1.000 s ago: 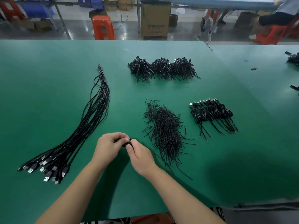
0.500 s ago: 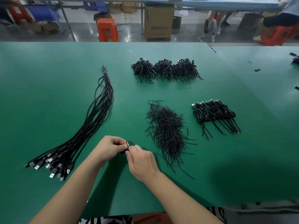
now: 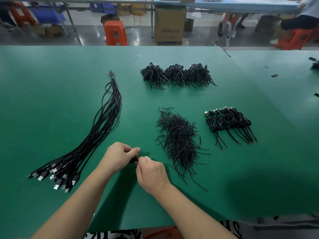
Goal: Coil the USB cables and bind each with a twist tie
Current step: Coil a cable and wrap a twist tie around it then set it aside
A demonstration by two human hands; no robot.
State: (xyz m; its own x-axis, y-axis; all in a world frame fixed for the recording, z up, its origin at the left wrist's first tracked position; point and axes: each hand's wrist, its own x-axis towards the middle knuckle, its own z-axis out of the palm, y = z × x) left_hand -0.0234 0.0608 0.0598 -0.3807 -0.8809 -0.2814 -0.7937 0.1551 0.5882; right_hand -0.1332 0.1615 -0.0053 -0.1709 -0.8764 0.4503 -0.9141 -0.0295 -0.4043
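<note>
The coiled cable sat at six o'clock, pinched between my left hand and right hand, mid-twist on its tie, I judged. Next: set it at three o'clock with the finished row. Three heaps at twelve; one tie pile; one loose bundle at nine.

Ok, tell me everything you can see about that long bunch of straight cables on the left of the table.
The bunch of uncoiled cables is thin, black and plastic-sheathed. It lies flat on the green table, curving from a far end bound by a pale tie to a near end where it fans out into black USB plugs with silver metal tips. Neither hand touches it.
</note>
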